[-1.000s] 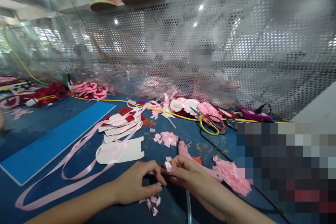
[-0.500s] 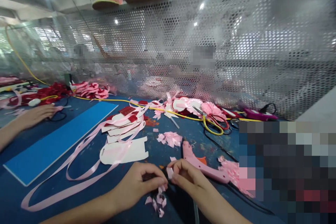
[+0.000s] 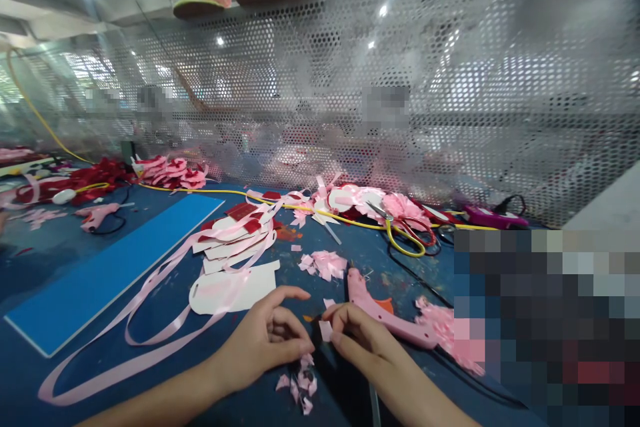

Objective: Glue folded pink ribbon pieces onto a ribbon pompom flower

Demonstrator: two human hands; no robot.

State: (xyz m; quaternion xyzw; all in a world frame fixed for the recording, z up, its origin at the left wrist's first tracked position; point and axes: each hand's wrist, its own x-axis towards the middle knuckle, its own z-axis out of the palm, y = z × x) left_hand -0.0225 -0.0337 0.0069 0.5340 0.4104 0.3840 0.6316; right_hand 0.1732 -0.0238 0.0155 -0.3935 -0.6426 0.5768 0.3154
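Near the front edge of the blue table (image 3: pixel 90 240), my left hand (image 3: pixel 267 340) and my right hand (image 3: pixel 357 337) meet fingertip to fingertip. Between them they pinch a small pale pink piece (image 3: pixel 325 330) joined to a dark thin thing that I cannot make out. My left index finger lifts up while its thumb and other fingers stay closed. Pink ribbon scraps (image 3: pixel 300 383) lie just below my left hand. A pink glue gun (image 3: pixel 387 317) rests right behind my right hand.
A long pink ribbon (image 3: pixel 150 320) loops over white card cut-outs (image 3: pixel 235 287) and a blue foam sheet (image 3: pixel 105 267). Yellow-handled scissors (image 3: pixel 400 230), a yellow cord (image 3: pixel 210 192), pink paper flowers (image 3: pixel 173 173) and a second glue gun (image 3: pixel 97 215) lie farther back. A perforated metal screen (image 3: pixel 400 80) closes the rear.
Another person's hand that reached in at the far left half a second ago has withdrawn, leaving a glue gun there. My left index finger has lifted; both hands keep pinching the small piece.
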